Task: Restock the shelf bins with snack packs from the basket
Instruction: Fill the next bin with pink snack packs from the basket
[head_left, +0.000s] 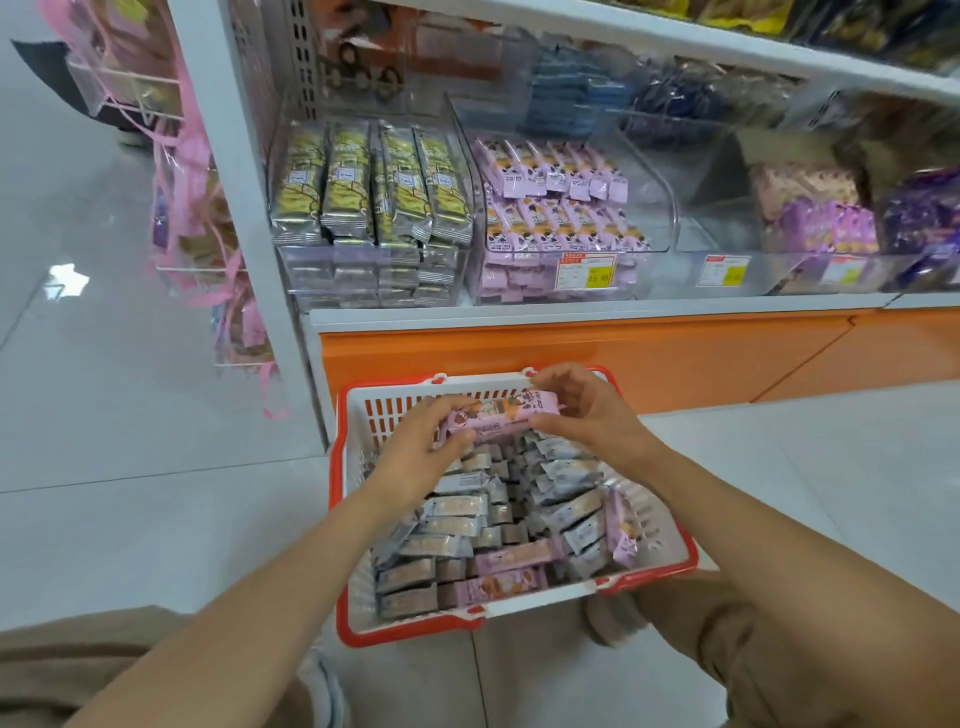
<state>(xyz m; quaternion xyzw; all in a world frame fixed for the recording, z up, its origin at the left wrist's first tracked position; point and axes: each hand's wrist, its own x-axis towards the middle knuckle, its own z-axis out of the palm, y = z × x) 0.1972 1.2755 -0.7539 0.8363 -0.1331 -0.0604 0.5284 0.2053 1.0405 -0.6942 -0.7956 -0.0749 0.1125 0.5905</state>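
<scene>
A white basket with a red rim (415, 626) sits on the floor before the shelf, filled with several grey and pink snack packs (457, 525). Above its far end I hold a small stack of pink snack packs (498, 415) between both hands. My left hand (421, 452) grips the stack's left end and my right hand (582, 410) grips its right end. On the shelf above, a clear bin holds rows of pink packs (556, 208). The bin to its left holds yellow packs (369, 182).
A mostly bare clear bin (722, 228) stands right of the pink one, then bins of purple packs (826, 218). An orange base panel (623, 353) runs under the shelf. A rack with pink ribbon bags (202, 218) hangs at the shelf's left end. My knees flank the basket.
</scene>
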